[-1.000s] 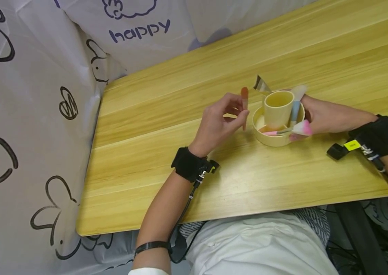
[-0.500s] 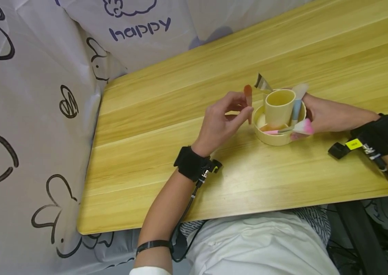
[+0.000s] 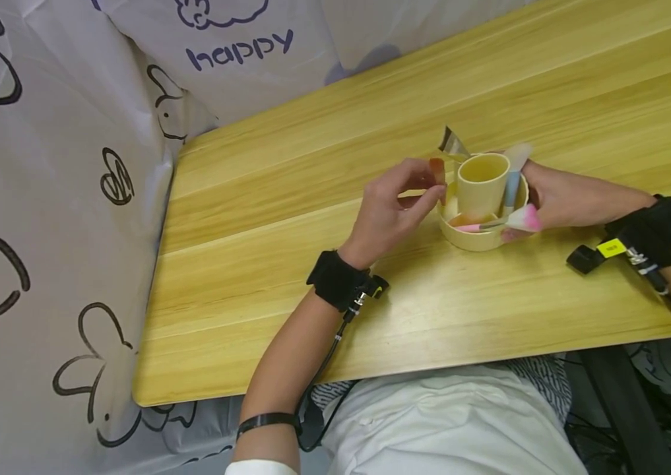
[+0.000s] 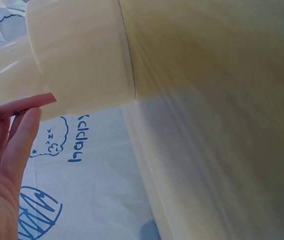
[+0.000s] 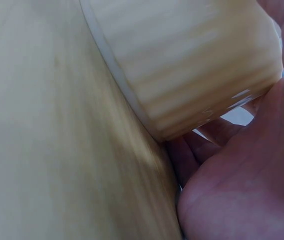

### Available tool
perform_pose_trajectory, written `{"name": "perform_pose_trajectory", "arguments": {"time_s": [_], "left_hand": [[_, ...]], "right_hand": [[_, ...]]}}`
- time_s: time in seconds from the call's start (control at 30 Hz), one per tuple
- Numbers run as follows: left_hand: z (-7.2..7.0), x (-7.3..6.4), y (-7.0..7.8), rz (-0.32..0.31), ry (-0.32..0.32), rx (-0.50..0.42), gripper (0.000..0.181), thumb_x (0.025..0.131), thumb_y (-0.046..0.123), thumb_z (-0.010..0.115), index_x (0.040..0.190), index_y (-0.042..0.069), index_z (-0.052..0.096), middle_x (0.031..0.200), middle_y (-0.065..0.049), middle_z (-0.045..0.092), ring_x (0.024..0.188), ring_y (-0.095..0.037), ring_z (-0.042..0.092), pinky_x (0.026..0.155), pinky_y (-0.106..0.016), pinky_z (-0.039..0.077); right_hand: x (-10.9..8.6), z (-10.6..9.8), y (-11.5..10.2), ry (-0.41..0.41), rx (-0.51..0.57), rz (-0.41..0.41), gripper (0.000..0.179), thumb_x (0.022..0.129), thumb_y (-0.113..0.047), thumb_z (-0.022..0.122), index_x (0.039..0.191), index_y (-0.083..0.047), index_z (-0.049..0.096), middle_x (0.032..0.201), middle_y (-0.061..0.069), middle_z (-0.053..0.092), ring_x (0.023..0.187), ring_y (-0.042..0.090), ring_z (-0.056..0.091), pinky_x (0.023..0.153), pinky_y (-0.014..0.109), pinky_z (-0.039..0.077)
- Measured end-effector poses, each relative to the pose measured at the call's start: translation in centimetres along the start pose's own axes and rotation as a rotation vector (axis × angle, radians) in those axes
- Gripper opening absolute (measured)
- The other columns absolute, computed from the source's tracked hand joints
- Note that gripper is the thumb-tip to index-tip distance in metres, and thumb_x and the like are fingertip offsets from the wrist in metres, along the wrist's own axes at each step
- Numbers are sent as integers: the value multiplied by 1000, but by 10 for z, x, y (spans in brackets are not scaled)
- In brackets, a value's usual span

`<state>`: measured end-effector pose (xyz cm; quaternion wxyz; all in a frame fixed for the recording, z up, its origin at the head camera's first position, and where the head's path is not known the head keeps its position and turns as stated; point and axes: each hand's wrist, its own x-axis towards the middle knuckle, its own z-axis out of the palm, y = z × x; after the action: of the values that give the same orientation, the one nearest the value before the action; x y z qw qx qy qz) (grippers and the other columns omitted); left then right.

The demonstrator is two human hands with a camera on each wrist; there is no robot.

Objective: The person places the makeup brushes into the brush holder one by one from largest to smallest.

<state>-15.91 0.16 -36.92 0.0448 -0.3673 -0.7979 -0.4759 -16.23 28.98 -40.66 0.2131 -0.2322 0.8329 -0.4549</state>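
Observation:
My left hand pinches a small makeup brush with an orange-brown head, at the left rim of a round cream brush holder. In the left wrist view the pinkish end of that brush pokes out past the fingertips, beside the holder's wall. A taller cup rises from the holder's middle. My right hand grips the holder from its right side; the right wrist view shows fingers curled around its ribbed wall, with the base on the table.
In the holder lean a pink-tipped brush, a blue-handled brush with pale bristles and a flat dark-tipped brush. The wooden table ends at a white cloth with drawings. Cables run from both wrist bands.
My left hand has moved right with the makeup brush, from beside the holder to its left rim, and the brush has sunk lower. The right hand and the holder have hardly moved.

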Motion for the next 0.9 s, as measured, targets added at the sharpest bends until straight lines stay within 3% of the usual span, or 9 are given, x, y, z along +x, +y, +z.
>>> {"name": "perform_pose_trajectory", "arguments": {"time_s": [0.3,0.47,0.53,0.63,0.67,0.77,0.83,0.9], "left_hand": [[-1,0,3,-52,-131,54,22,99,4,66,119,-4,68,118,-18,75,114,-26,75,92,-15,59],[-4,-1,2,-101,-210,148,31,100,1,58,130,1,68,129,-15,74,123,-23,71,103,-15,54],[-5,-1,2,-106,-211,178,33,100,1,57,131,2,68,130,-13,74,125,-22,70,105,-15,52],[-6,-1,2,-96,-202,196,31,100,2,57,129,2,70,128,-12,75,124,-21,71,106,-15,52],[-6,-1,2,-91,-198,196,30,100,1,57,128,2,70,127,-12,75,123,-21,71,105,-15,53],[-6,-2,2,-85,-191,192,29,100,1,57,126,1,71,124,-13,76,121,-21,72,104,-14,53],[-7,-2,2,-87,-188,191,29,100,1,57,126,1,71,124,-13,76,120,-21,72,104,-14,52],[-8,-3,1,-92,-186,191,29,100,1,57,125,1,71,124,-13,76,120,-21,72,104,-15,52]], "right_hand": [[0,0,-2,5,-7,-9,101,82,-12,87,159,-18,22,157,12,43,126,2,43,93,2,33],[-1,-1,-2,-7,-4,4,101,84,-14,86,160,-20,20,158,11,41,132,11,42,94,3,34],[0,-2,-2,-14,1,9,103,84,-14,86,161,-20,18,158,12,40,136,19,41,103,12,37],[-1,-2,-2,-17,7,14,104,84,-13,86,161,-18,17,159,14,38,139,29,40,114,37,38],[-1,-2,-2,-18,9,14,104,84,-13,86,161,-18,17,159,14,38,140,30,40,115,38,38],[-1,-2,-3,-18,18,8,102,83,-12,86,160,-18,19,159,13,39,139,25,42,113,25,40],[-1,-2,-2,-10,7,3,101,83,-12,86,159,-19,21,158,12,40,136,15,43,102,7,37],[-1,0,-1,-8,16,-8,100,83,-12,86,159,-19,22,157,10,42,131,7,45,95,1,36]]}}
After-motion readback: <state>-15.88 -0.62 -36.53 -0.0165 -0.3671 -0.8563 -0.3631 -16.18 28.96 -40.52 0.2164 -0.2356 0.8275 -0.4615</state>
